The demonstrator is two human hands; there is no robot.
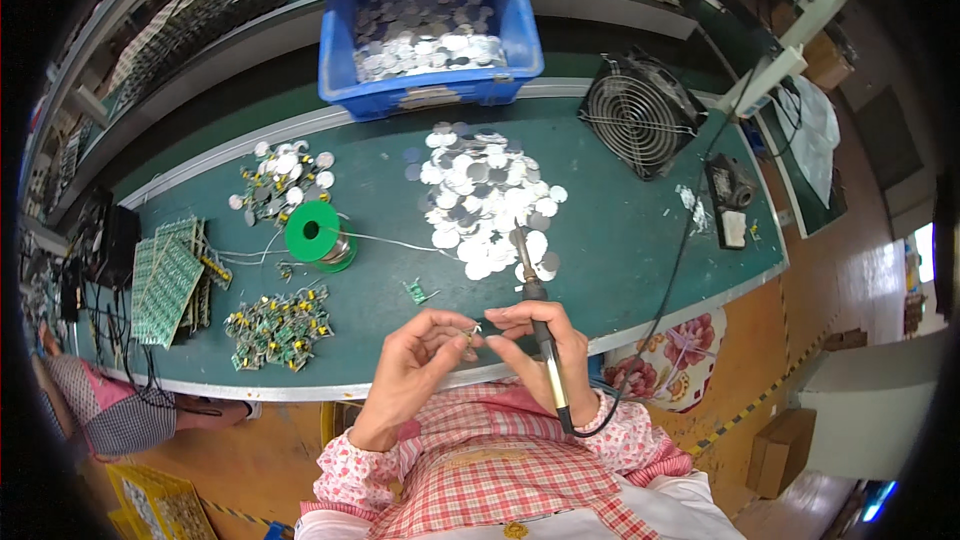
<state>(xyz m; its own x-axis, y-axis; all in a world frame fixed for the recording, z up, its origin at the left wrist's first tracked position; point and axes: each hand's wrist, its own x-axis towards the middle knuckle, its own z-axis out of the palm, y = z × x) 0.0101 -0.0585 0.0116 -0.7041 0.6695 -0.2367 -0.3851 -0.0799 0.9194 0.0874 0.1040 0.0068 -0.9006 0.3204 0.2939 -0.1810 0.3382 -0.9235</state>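
Left hand [415, 350] pinches a small part [472, 339]; right hand [528, 365] grips a soldering iron [544, 336]; disc-and-component pile [288, 166] seemingly done, loose discs [485, 190] left.

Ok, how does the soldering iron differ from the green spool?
The soldering iron is long and slender; the green spool is squat and round. The iron lies across the right hand; the spool sits on the green bench. A dark cable runs from the iron; thin silvery wire trails from the spool. Both have a line trailing off.
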